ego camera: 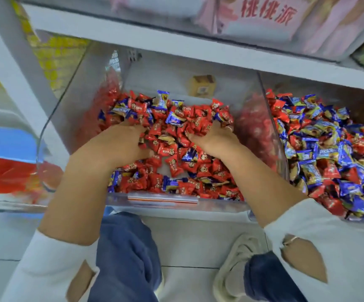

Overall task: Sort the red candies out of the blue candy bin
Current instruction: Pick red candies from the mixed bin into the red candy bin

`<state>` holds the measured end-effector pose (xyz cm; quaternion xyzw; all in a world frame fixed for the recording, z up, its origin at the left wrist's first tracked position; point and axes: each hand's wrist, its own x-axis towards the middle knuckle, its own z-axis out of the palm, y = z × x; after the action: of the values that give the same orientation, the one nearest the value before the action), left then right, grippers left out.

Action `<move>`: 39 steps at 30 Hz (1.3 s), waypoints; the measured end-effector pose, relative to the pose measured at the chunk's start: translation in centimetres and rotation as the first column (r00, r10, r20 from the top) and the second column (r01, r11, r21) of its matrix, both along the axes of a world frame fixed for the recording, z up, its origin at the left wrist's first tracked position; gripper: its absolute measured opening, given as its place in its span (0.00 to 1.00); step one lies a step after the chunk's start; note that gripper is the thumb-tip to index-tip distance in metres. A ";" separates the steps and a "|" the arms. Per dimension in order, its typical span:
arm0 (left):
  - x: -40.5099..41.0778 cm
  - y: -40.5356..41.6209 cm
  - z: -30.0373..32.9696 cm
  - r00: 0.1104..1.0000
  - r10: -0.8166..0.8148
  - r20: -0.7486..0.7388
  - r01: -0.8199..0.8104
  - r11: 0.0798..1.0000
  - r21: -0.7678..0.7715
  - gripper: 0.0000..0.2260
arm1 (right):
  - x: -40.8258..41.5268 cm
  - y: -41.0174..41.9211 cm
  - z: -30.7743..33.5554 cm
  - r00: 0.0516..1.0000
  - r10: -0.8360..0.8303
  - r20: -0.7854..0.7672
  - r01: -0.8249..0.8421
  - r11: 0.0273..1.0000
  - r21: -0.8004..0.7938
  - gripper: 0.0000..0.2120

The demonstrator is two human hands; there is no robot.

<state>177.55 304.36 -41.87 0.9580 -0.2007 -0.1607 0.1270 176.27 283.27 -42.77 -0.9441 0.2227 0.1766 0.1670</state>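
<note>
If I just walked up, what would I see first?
Two hands dug into a clear bin heaped with red candies: the left hand and right hand are both buried to the fingers in the pile. To the right, a second bin holds mostly blue candies with red ones mixed in.

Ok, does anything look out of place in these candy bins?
Yes. Both bins are mixed. The middle bin, where the left hand and right hand dig, is mostly red with stray blue candies. The right bin is mostly blue with scattered red candies.
</note>
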 end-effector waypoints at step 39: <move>-2.7 -4.2 1.4 0.993 -0.097 0.061 0.109 0.965 -0.239 0.05 | -4.9 0.2 2.7 0.881 0.356 0.310 -0.344 0.934 -0.095 0.09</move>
<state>174.88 300.14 -40.46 0.9273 -0.2713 -0.1182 0.2293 171.41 283.45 -40.10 -0.9877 0.0217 0.0429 0.1487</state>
